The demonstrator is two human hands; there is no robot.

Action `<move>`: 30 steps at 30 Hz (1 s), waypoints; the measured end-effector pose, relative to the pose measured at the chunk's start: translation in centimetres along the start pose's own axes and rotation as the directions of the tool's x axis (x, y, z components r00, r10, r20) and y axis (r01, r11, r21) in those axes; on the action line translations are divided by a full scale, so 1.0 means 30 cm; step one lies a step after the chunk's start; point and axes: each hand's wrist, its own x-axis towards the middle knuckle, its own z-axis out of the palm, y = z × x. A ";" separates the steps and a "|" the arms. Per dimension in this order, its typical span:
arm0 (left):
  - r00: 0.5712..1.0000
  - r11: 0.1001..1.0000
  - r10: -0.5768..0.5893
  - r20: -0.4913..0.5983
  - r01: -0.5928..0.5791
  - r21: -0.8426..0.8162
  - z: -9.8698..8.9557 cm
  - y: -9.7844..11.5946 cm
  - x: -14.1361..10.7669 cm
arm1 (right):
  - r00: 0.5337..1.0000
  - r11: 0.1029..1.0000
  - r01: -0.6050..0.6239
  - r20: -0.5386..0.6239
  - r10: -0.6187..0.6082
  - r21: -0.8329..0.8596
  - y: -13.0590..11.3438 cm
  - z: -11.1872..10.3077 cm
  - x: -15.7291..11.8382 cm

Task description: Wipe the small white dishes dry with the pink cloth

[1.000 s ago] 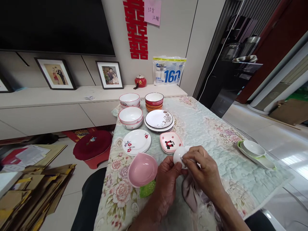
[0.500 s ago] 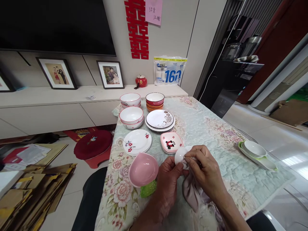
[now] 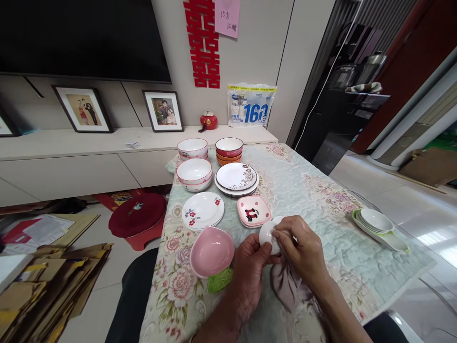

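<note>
Low over the near part of the table, my left hand (image 3: 248,267) grips a small white dish (image 3: 266,232) by its edge, thumb on top. My right hand (image 3: 303,247) pinches a greyish-pink cloth (image 3: 285,288) against the dish; the cloth hangs below the fingers. Part of the dish is hidden by my right fingers. Just left of my left hand sits a pink peach-shaped bowl (image 3: 211,252) with a green leaf handle (image 3: 219,279). Pink square plates (image 3: 254,210) with a cartoon figure lie right beyond the dish.
Flowered white plates (image 3: 203,209), a stack of brown-patterned plates (image 3: 236,176), white bowls (image 3: 194,171) and red and orange bowls (image 3: 229,148) stand farther back. Small white dishes (image 3: 376,220) rest on a long green-edged dish (image 3: 385,238) at the right. A red stool (image 3: 137,214) stands left.
My right fingers have shifted slightly on the dish, and the hanging cloth has moved a little. Both hands keep their grip; the other dishes stay where they were.
</note>
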 end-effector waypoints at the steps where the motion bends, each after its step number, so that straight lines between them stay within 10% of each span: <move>1: 1.000 1.000 0.001 -0.010 -0.001 0.013 -0.001 -0.001 0.000 | 0.999 0.999 -0.043 -0.025 0.043 0.020 0.014 0.004 0.002; 7: 1.000 0.999 0.020 -0.013 -0.021 -0.045 -0.010 0.002 0.014 | 0.826 0.717 -0.560 0.206 0.525 0.415 0.067 -0.010 0.008; 12: 0.999 0.994 0.018 0.029 -0.015 -0.108 -0.011 -0.006 0.017 | 0.691 0.372 -0.689 0.408 0.597 0.622 0.053 -0.040 0.009; 21: 0.991 0.968 -0.048 0.124 0.076 -0.238 -0.012 -0.019 0.009 | 0.885 0.813 -0.458 0.274 0.378 0.360 0.020 -0.051 0.014; 25: 0.989 0.938 -0.073 0.129 0.112 -0.327 -0.018 -0.005 0.014 | 0.868 0.840 -0.407 0.437 0.234 0.360 0.007 -0.070 0.014; 30: 0.978 0.939 -0.097 0.185 0.151 -0.309 -0.025 0.019 0.013 | 0.944 0.859 -0.296 0.264 0.196 0.418 0.037 -0.083 0.012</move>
